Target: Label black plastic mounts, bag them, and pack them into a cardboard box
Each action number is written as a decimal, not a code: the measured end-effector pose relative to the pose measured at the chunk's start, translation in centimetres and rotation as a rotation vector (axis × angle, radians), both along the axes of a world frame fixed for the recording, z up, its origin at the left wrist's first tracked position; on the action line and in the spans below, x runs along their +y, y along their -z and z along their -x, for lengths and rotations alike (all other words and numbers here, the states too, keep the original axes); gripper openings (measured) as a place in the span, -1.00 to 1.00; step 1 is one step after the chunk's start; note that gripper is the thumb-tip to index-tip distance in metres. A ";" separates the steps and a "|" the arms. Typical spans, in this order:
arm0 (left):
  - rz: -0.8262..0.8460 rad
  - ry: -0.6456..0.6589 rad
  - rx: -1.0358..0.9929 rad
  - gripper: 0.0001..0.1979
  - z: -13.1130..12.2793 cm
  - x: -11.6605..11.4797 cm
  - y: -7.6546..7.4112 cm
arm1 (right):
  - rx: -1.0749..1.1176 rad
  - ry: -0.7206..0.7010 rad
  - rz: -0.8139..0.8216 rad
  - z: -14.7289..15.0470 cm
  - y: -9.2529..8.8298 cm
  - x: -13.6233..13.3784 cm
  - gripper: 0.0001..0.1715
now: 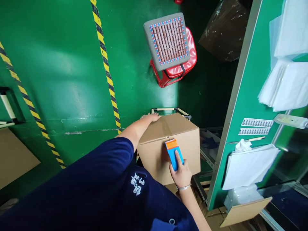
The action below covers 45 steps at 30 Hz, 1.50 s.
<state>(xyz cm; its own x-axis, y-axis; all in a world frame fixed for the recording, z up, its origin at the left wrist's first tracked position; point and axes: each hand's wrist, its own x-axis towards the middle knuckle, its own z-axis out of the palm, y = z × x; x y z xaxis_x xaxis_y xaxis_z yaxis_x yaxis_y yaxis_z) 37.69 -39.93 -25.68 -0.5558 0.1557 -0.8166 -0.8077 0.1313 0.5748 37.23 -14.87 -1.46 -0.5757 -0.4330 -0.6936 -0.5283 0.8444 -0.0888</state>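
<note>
A closed brown cardboard box (184, 157) stands in front of my body, with a strip of tape (165, 125) along the seam on its top. My left hand (154, 117) rests near the far left edge of the box top, its fingers stretched out and holding nothing. In my right hand (181, 173) is a blue and orange tape dispenser (174, 155), the index finger laid along its body. Its toothed orange end is at the near top edge of the box, close to the seam; whether it touches the cardboard I cannot tell.
Beyond the box is a red plastic stool (191, 54) carrying a beaded grey cushion (170, 41). To the right, a green workbench (237, 112) bears stacks of white sheets (251, 163). Yellow-black tape (106, 64) marks the green floor. Another cardboard box (14, 157) lies far left.
</note>
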 end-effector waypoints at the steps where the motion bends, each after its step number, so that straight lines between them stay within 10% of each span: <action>1: -0.022 0.003 0.022 -0.58 0.4 0.1 -0.8 | -0.001 0.004 -0.001 0.1 0.0 0.0 -0.31; 9: -0.266 0.320 0.278 -0.32 0.9 4.0 -9.1 | -0.014 0.051 -0.015 0.1 -0.4 -0.1 -0.29; 15: 0.048 0.539 0.336 -0.31 1.5 4.8 -11.9 | -0.070 0.075 0.013 0.3 -0.9 0.5 -0.22; 23: 0.410 0.706 0.391 -0.28 1.7 6.3 -14.9 | -0.153 0.103 -0.019 -6.0 -4.5 12.7 -0.26; 29: 0.697 0.519 0.441 -0.36 -0.2 15.6 -18.8 | -0.161 0.149 0.038 -6.5 -4.8 13.5 -0.28; 33: 0.824 0.427 0.372 -0.40 -2.7 22.4 -18.4 | -0.143 0.124 0.074 -8.3 -4.5 16.6 -0.23; 39: 0.940 0.453 0.374 -0.38 -3.1 22.4 -16.3 | -0.233 0.070 -0.044 -13.6 -4.4 25.6 -0.23; 45: 0.861 0.277 0.470 -0.42 -4.8 27.7 -16.7 | -0.220 0.109 -0.013 -14.7 -4.5 26.5 -0.25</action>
<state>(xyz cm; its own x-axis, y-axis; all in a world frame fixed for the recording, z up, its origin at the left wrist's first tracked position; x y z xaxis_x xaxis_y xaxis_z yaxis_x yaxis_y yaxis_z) 42.53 -12.19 -9.01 -0.8827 -0.2101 -0.4204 -0.4032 0.7981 0.4477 51.97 11.67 3.01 -0.4525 -0.3673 -0.8126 -0.4035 0.8970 -0.1808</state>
